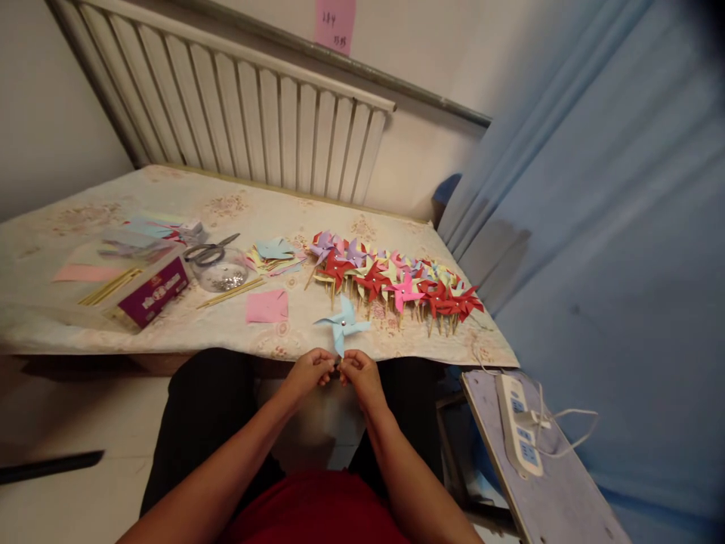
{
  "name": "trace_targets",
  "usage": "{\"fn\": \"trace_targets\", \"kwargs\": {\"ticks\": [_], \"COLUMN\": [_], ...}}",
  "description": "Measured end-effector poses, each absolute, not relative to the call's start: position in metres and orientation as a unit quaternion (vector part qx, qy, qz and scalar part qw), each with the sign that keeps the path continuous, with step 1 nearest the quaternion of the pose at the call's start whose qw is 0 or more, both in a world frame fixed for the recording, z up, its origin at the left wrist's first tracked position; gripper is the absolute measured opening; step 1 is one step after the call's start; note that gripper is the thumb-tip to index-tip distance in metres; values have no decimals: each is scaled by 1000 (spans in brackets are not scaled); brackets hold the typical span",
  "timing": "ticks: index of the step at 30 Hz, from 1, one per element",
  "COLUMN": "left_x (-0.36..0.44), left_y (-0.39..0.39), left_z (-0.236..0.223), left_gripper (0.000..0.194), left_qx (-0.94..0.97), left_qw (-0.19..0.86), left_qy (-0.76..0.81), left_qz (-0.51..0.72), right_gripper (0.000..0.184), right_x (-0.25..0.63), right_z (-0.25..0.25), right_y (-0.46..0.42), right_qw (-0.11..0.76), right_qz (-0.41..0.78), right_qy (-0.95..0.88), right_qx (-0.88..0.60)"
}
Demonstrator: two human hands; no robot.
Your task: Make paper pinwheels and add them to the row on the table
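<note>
"Head view: holding what, and how?"

"Light-blue paper pinwheel (343, 325), by the near edge of the worktop (306, 344), vanes outermost. Left hand (310, 370) and right hand (363, 374) close together just below, fingertips pinched at its foot, most likely on a thin stick, though too covered by fingers to be sure."

"Touching each other, fingertips to fingertips?"

"Cannot tell from here."

"Heavy or light?"

"Light, by the look of it; easily swung about by a nudge. Springy at the folds, but soft enough to crease. Better to grip low, under the vanes, and to steady the small bead-like pin (343, 323) at the hub without squeezing the paper. Best not to tug at a vane tip, for fear of tearing around the pin."

"And close by?"

"Just to the left, a pink paper square (266, 307), lying flat. Farther left, thin sticks (231, 292) beside a clear dish (205, 282) of small shiny pieces, with scissors (208, 255) at its far side. Off to the right and farther back, finished pinwheels (374, 280) crowded in rows, red, pink, purple and pale yellow."
</note>
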State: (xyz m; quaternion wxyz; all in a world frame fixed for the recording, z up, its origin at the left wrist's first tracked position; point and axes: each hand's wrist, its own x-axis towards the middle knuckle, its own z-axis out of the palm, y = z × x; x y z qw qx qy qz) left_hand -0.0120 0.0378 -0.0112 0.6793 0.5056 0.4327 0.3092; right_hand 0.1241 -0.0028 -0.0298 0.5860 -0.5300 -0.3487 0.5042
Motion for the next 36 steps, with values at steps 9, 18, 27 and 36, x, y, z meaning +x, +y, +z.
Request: {"fn": "trace_targets", "kwargs": {"ticks": [9, 18, 27, 36], "left_x": [2, 7, 18, 29], "left_y": [33, 35, 41, 48], "left_z": [-14, -13, -14, -17], "left_gripper": [30, 28, 28, 25], "left_qx": [519, 528, 544, 558], "left_qw": [673, 669, 657, 645], "left_qy": [436, 441, 437, 435], "left_qz": [295, 281, 284, 289], "right_gripper": [27, 26, 27, 28], "right_x": [124, 123, 131, 140], "right_z": [-30, -39, -39, -45], "right_y": [-9, -6, -4, 1], "right_qw": [596, 610, 624, 632], "right_qz": [524, 532, 513, 494], "right_qy": [-344, -344, -333, -325], "right_qx": [-501, -475, -486, -502]}}
